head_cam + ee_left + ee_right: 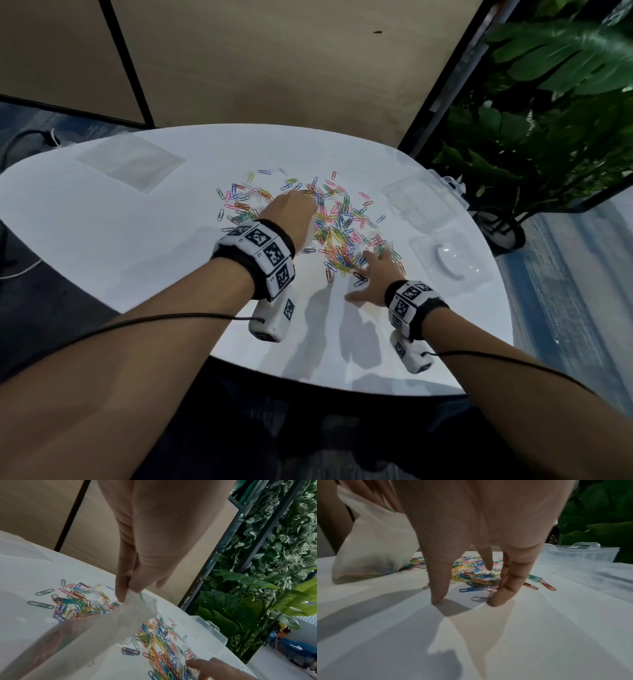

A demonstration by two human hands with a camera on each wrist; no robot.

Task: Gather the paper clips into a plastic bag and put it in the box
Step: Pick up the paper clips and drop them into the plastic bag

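Note:
Several coloured paper clips point(339, 222) lie scattered in a loose pile mid-table. My left hand point(294, 209) hovers over the pile's left part and pinches the top edge of a clear plastic bag point(96, 626) between thumb and fingers; the bag point(373, 545) hangs down to the table, and faint colours show through its bottom. My right hand point(373, 270) is spread at the pile's near edge, its fingertips point(498, 600) pressing on the table among the nearest clips point(471, 574). A clear plastic box point(424, 202) stands open at the right, beyond the pile.
The box's clear lid point(448, 263) lies at the table's right edge, near my right hand. A second flat plastic bag point(130, 164) lies at the far left. The round white table point(102, 240) ends close behind the box, with leafy plants point(548, 120) past it.

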